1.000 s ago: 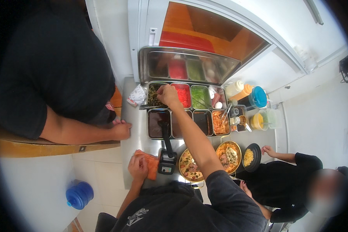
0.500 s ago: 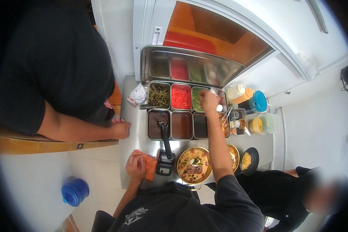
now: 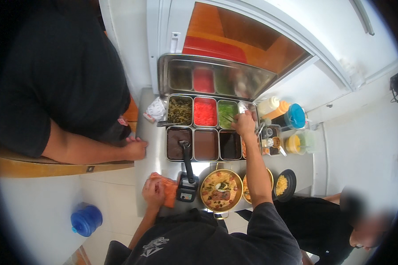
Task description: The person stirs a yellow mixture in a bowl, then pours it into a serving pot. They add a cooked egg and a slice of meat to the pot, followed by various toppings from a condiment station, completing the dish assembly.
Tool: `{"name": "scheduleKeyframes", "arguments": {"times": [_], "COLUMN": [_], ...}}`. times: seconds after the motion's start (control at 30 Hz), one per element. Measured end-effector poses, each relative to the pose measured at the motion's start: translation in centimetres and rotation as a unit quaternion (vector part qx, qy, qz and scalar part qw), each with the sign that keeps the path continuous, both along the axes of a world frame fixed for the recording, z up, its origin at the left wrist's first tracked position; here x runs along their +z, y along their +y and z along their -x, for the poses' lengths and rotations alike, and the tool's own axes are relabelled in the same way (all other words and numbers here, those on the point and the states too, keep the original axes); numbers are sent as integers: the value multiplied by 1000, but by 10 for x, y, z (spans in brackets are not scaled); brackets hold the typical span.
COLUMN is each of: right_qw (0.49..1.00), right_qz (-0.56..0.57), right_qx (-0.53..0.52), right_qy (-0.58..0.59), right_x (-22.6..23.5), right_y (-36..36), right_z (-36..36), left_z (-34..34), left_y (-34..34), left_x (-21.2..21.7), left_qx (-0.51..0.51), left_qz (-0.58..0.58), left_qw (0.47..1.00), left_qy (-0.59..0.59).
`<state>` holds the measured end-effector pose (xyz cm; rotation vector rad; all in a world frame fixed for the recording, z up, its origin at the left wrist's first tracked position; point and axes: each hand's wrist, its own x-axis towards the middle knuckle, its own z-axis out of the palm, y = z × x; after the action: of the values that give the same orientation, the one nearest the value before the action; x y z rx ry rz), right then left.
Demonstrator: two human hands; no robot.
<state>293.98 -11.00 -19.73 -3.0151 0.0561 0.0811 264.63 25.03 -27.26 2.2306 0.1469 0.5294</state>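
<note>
Right hand (image 3: 244, 123) is closed in a pinching grip over the green-filled tray (image 3: 227, 114), while the orange cloth (image 3: 167, 189) is pressed flat onto the counter (image 3: 152, 137) by the left hand (image 3: 153, 193).

Steel counter (image 3: 151, 145), ingredient trays (image 3: 205, 111), orange cloth (image 3: 169, 189), gold bowl (image 3: 221, 191), black bowl (image 3: 284, 185)

One view only: a head-worn wide fisheye camera, looking steeply down from above the person's shoulders onto a steel counter (image 3: 152, 145). The top of the frame faces away from the person, toward the raised steel lid (image 3: 216, 79) behind the ingredient pans (image 3: 205, 128). The person's own arms enter from the lower edge. The counter sits at arm's length, mid-frame. Straight edges bow toward the dark circular rim. No second view is supplied, so no shared area exists.
</note>
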Motion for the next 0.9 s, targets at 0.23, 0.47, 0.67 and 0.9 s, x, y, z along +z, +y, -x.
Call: {"name": "scheduleKeyframes", "arguments": {"times": [0.23,0.47,0.67,0.9], "right_qw": [997,997,997,997], "right_qz": [60,59,30,26], "right_qx": [-22,-38,-49,-47], "right_qy": [-38,-15,-55,-51], "right_x": [23,15,9,16], "right_y": [-8,5,-5,-3], "right_z": [-8,-5,-5,-1], "left_z": [2,-2,-4,-2], "left_y": [-2,-6,-8,-6], "left_x": [-1,2,3,2], "left_qx": [-15,-10,-11,-15], "left_qz": [-1,14,3,-2], "left_qw": [1000,1000,1000,1000], "left_qy": [24,4,-11,5]}}
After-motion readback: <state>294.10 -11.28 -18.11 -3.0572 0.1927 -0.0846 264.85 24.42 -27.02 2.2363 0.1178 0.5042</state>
